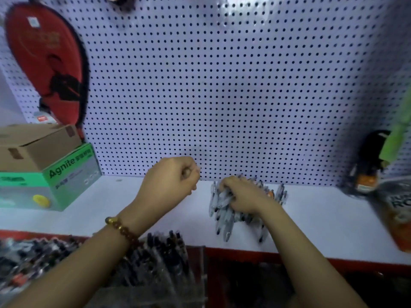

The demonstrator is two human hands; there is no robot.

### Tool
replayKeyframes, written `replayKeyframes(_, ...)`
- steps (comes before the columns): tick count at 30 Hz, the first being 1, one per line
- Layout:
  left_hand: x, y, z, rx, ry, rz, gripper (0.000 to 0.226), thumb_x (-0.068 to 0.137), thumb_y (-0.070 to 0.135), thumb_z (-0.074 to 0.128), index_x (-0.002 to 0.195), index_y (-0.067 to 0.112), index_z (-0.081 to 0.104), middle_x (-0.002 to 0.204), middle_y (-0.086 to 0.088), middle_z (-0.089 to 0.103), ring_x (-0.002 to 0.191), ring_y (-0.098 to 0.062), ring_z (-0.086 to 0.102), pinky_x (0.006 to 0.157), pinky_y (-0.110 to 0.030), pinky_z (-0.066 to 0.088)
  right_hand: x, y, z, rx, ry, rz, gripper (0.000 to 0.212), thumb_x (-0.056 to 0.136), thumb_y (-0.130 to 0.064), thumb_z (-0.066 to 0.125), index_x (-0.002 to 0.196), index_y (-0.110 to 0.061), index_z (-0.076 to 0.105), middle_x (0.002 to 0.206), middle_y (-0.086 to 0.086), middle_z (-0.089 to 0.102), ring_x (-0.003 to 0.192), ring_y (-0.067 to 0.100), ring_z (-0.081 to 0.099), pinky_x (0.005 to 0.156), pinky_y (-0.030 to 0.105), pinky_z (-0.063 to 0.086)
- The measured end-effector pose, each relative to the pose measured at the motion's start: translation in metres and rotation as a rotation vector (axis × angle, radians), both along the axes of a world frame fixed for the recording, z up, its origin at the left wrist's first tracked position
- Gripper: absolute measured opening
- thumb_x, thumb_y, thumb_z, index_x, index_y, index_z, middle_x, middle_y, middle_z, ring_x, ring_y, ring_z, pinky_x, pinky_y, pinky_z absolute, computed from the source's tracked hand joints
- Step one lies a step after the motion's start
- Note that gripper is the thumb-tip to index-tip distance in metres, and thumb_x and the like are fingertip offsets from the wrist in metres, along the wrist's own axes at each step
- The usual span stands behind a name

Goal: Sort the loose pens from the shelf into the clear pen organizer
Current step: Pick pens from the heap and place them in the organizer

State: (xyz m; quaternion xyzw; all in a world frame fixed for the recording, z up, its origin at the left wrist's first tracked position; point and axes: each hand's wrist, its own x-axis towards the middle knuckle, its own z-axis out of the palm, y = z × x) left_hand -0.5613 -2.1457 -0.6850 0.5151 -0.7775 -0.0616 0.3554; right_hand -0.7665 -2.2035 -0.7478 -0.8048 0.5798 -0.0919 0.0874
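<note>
Right hand [242, 198] grips pen bundle [222, 210] on shelf [322, 218]; left hand [171, 178] fisted.

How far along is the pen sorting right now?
Done: the clear organizer below the shelf holds many pens. In hand: the right hand grips a bundle of loose pens on the shelf; the left hand is curled, apparently empty. Left: that bundle, not yet sorted.

Dim bluish light, soft blur thruout, glare near pegboard [222, 85] top, wide-angle warp at edges
</note>
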Motion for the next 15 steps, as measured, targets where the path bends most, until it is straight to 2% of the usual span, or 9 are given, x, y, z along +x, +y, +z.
replayKeyframes(4, -0.008, -0.010, -0.006, 0.053, 0.011, -0.010, 0.025, 0.094, 0.030, 0.050, 0.074, 0.021, 0.061, 0.064, 0.012, 0.067, 0.058, 0.003, 0.062, 0.068, -0.030, 0.054, -0.001, -0.005, -0.003, -0.089, 0.142, 0.034, 0.041, 0.089, -0.015, 0.049, 0.129, -0.026, 0.050, 0.131, -0.001, 0.043, 0.112, 0.023, 0.041, 0.093, 0.036, 0.037)
replayKeyframes(8, -0.005, -0.014, -0.011, 0.085, 0.022, -0.010, 0.024, 0.094, 0.028, 0.052, 0.073, 0.023, 0.061, 0.064, 0.012, 0.067, 0.058, 0.001, 0.062, 0.068, -0.031, 0.054, -0.004, -0.008, -0.007, -0.167, 0.129, 0.077, 0.034, 0.094, -0.023, 0.047, 0.126, -0.025, 0.056, 0.125, -0.002, 0.048, 0.105, 0.020, 0.042, 0.085, 0.032, 0.036)
replayKeyframes(12, 0.001, -0.013, -0.014, 0.103, 0.041, -0.006, 0.024, 0.093, 0.024, 0.053, 0.072, 0.019, 0.061, 0.063, 0.011, 0.067, 0.056, 0.001, 0.062, 0.067, -0.031, 0.054, -0.006, -0.004, -0.005, -0.157, 0.024, 0.151, 0.033, 0.096, -0.016, 0.047, 0.125, -0.024, 0.062, 0.126, -0.006, 0.053, 0.105, 0.017, 0.053, 0.088, 0.034, 0.043)
replayKeyframes(15, 0.001, -0.013, -0.016, 0.122, 0.034, -0.014, 0.025, 0.093, 0.026, 0.052, 0.074, 0.014, 0.063, 0.064, 0.009, 0.068, 0.057, 0.002, 0.062, 0.067, -0.029, 0.053, -0.008, 0.002, -0.002, -0.206, 0.006, 0.154, 0.031, 0.097, -0.016, 0.049, 0.122, -0.026, 0.064, 0.124, -0.010, 0.056, 0.101, 0.013, 0.056, 0.080, 0.027, 0.044)
